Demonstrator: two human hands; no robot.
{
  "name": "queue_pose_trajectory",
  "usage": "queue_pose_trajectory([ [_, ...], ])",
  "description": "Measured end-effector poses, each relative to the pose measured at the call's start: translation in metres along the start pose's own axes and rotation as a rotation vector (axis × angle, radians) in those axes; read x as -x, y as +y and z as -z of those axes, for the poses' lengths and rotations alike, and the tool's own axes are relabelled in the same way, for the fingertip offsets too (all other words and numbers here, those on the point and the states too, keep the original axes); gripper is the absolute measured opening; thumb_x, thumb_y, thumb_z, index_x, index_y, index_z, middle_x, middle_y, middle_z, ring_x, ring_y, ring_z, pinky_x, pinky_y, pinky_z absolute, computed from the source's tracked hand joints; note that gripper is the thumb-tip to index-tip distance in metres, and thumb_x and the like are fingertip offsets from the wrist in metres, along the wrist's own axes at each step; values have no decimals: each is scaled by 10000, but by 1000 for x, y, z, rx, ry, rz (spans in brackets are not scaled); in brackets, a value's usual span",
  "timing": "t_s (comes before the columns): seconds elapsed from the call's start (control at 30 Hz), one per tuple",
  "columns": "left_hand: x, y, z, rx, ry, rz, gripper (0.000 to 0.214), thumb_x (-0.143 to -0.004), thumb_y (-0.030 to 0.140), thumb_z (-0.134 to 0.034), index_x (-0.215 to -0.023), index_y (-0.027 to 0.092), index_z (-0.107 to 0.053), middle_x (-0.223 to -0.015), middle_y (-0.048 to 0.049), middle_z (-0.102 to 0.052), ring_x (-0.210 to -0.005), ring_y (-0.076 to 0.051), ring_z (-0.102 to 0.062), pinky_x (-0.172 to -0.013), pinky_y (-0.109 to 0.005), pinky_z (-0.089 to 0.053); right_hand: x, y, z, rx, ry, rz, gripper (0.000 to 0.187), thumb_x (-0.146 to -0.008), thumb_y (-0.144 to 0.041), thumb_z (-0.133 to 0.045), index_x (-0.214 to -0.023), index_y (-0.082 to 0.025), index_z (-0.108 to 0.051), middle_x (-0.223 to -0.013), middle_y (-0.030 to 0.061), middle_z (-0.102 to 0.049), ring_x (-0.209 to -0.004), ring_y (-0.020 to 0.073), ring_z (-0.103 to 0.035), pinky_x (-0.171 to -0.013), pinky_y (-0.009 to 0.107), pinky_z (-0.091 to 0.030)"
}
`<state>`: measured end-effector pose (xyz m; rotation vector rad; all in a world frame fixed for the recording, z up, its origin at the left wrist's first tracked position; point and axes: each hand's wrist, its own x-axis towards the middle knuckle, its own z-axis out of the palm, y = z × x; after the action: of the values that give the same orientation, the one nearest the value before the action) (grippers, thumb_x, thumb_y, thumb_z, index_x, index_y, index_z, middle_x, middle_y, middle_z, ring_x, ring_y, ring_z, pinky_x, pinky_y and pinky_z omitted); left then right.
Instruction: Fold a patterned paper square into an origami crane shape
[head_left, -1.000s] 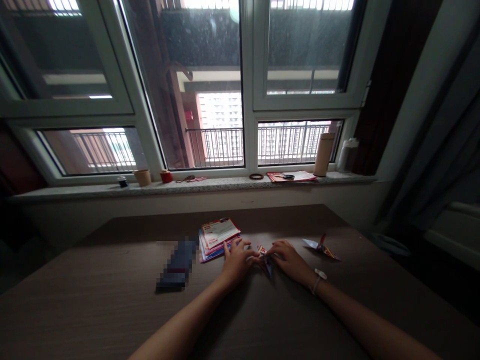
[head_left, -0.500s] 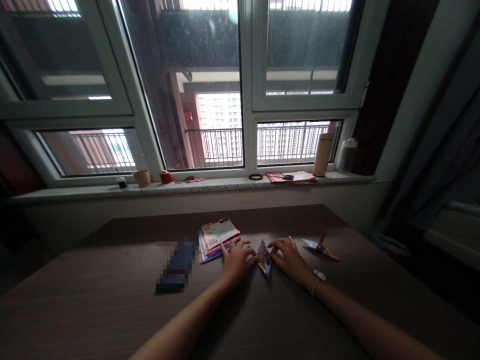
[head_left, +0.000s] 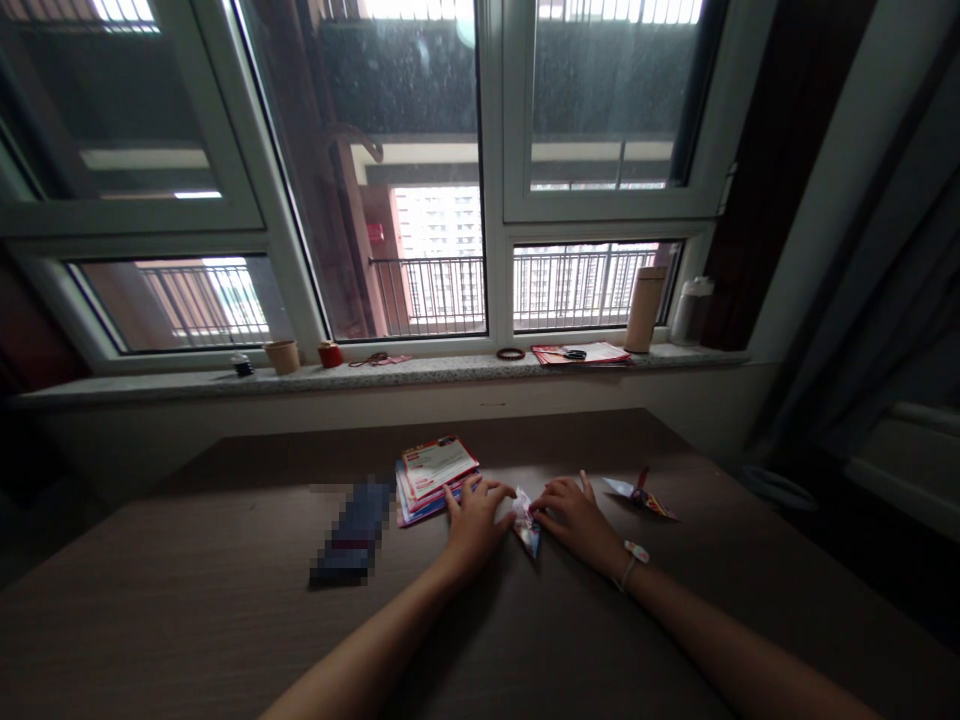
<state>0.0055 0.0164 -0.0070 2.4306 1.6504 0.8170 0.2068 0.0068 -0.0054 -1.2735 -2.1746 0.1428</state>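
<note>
A small folded piece of printed paper [head_left: 526, 525], pointed at its near end, is between my two hands on the table. My left hand [head_left: 477, 522] grips its left edge with thumb and fingers. From the other side, my right hand [head_left: 568, 514] pinches the right edge, one finger raised; a pale band is around that wrist. Just beyond my left hand lies a stack of printed paper sheets [head_left: 439, 468], partly covered by my fingers. To the right of my right hand sits a folded paper crane [head_left: 640, 496] with spread wings.
A dark pixelated object [head_left: 354, 530] lies left of the paper stack on the brown table [head_left: 187, 600]. Along the windowsill [head_left: 442, 372] stand a tan cup [head_left: 283, 357], a red spool [head_left: 330, 354], scissors [head_left: 574, 354] on papers, a tan flask [head_left: 645, 310] and a pale bottle [head_left: 691, 311].
The folded paper looks flatter and tilts differently between my hands. My right fingers have closed in slightly to the left over its edge. The stack and the crane stay put.
</note>
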Motion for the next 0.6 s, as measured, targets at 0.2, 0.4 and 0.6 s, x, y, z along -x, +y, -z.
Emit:
queue_pose_trajectory([
  [0.2, 2, -2, -1, -7, 14, -16, 56, -798, 304, -685, -839, 318, -720, -1207, 0, -610, -1257, -317, -385, -1026, -742, -30, 1, 0, -2, 6, -4, -3, 169, -893, -343, -556, -936, -329, -719, -958, 10, -637, -985, 208, -554, -1094, 636, -69],
  [0.4, 5, -1, 2, -20, -6, -35, 74, -796, 340, -692, -860, 339, -729, -1193, 0, -623, -1253, -326, -392, -1015, -758, 0, 2, -3, 1, -15, -21, -15, 177, -898, -363, -547, -948, -327, -713, -965, 11, -631, -985, 207, -555, -1091, 630, -80],
  [0.6, 6, -2, 3, -15, -26, -42, 130, -804, 345, -687, -931, 332, -710, -1187, -8, -625, -1237, -326, -406, -1021, -758, -34, 2, -5, 3, -29, -39, -23, 160, -890, -338, -563, -950, -303, -707, -968, 16, -621, -999, 211, -549, -1100, 617, -73],
])
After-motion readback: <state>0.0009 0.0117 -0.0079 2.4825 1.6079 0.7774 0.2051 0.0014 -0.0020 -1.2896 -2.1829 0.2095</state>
